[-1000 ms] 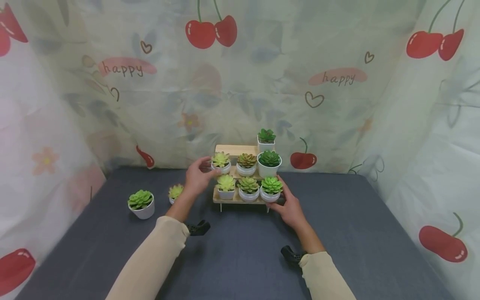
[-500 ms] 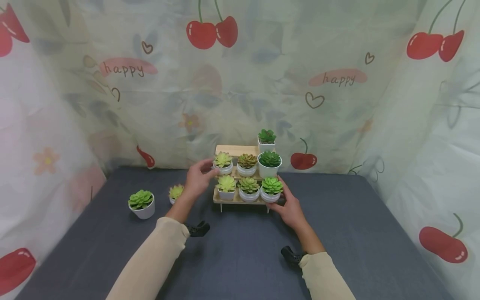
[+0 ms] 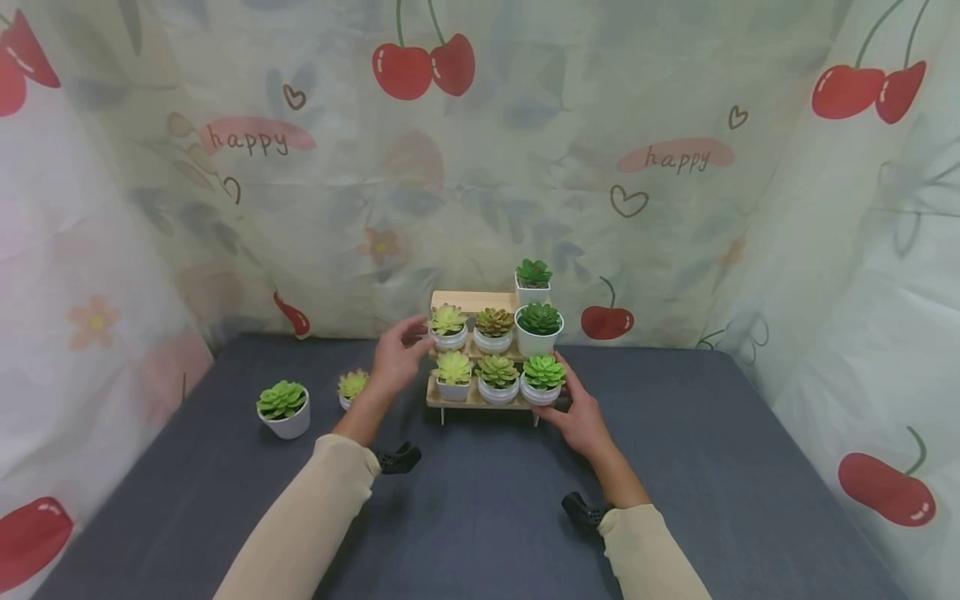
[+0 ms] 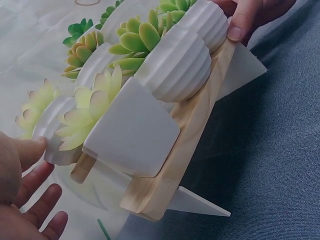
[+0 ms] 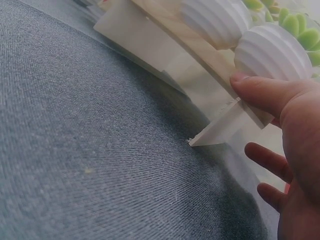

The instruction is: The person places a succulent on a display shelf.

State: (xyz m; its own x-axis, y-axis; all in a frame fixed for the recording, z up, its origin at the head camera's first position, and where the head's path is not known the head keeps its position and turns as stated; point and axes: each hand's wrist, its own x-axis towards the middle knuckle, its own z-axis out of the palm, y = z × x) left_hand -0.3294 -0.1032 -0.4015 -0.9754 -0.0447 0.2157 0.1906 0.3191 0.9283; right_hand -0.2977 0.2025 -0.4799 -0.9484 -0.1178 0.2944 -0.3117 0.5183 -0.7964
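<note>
A three-tier wooden stand [image 3: 472, 301] holds potted succulents in white pots. My left hand [image 3: 396, 358] is beside the yellow-green succulent [image 3: 447, 319] at the left of the middle tier. In the left wrist view, the thumb tip touches its round pot [image 4: 55, 125], while the other fingers are spread loosely. At the opposite end my right hand [image 3: 583, 417] grips the lower tier. Its thumb [image 5: 257, 92] presses on the wooden edge [image 5: 200, 65], next to the ribbed pot [image 5: 272, 52] of a bright green succulent [image 3: 543, 372].
To the left on the dark cloth [image 3: 480, 517] stands a green succulent in a white pot [image 3: 287, 419]. A smaller yellowish succulent [image 3: 351, 384] is partly hidden behind my left forearm. Printed curtains [image 3: 480, 167] rise behind the stand.
The yellow-green succulent on the middle tier has shifted slightly right, pushed by my left hand, whose thumb has since drawn back a little. My right hand has stayed in place.
</note>
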